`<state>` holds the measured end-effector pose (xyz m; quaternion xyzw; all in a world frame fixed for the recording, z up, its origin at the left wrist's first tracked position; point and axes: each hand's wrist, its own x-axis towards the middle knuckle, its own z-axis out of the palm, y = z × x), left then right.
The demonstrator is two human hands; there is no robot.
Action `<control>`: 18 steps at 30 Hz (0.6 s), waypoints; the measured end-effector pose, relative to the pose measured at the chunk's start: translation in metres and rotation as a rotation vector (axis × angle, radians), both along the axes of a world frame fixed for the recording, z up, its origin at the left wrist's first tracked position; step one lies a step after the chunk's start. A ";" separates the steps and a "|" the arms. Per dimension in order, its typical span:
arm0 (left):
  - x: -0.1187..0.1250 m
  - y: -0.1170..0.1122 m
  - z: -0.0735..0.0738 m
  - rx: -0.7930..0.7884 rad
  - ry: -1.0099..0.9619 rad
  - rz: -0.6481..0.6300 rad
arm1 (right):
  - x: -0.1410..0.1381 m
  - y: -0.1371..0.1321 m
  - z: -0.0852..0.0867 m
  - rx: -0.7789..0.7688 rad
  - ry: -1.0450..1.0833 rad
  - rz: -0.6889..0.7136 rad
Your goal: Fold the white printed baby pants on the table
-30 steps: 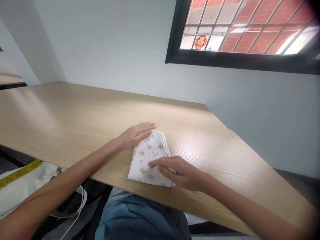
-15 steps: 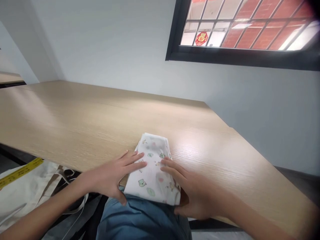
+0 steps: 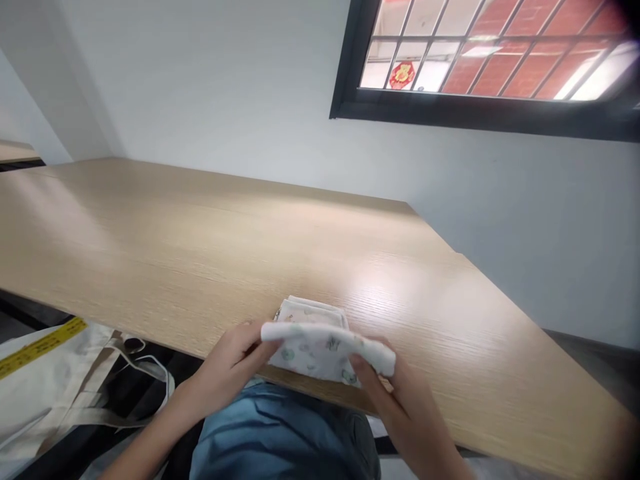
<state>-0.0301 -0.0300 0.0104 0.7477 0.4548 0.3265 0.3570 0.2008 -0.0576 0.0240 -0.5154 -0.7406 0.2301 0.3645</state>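
A white cloth printed with small green and pink animal figures lies folded at the table's near edge. Its near part is lifted and bent over into a rounded fold, while the far layers rest flat on the wood. My left hand pinches the left end of the raised fold between thumb and fingers. At the other end, my right hand grips the fold, thumb on the near side and fingers behind, partly hidden by the cloth. The exact kind of cloth item cannot be told.
The pale wooden table stretches back to a grey-white wall. A dark-framed window is at upper right. Below the table's left edge sits a cream bag with straps and a yellow tape strip.
Both hands were spread flat on the cloth; now they grip its near edge at either end. That edge has been raised and turned over away from me, shortening the cloth.
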 end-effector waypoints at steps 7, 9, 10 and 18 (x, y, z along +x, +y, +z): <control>0.026 0.009 -0.010 -0.068 0.009 0.413 | -0.022 0.029 0.007 -0.169 -0.023 -0.305; 0.032 0.012 -0.007 -0.070 0.122 0.514 | -0.024 0.035 0.007 -0.197 -0.050 -0.361; 0.034 0.013 -0.005 -0.077 0.174 0.558 | -0.025 0.037 0.007 -0.202 -0.062 -0.381; 0.039 0.012 0.002 -0.050 0.397 0.571 | -0.033 0.046 0.009 -0.261 -0.238 -0.371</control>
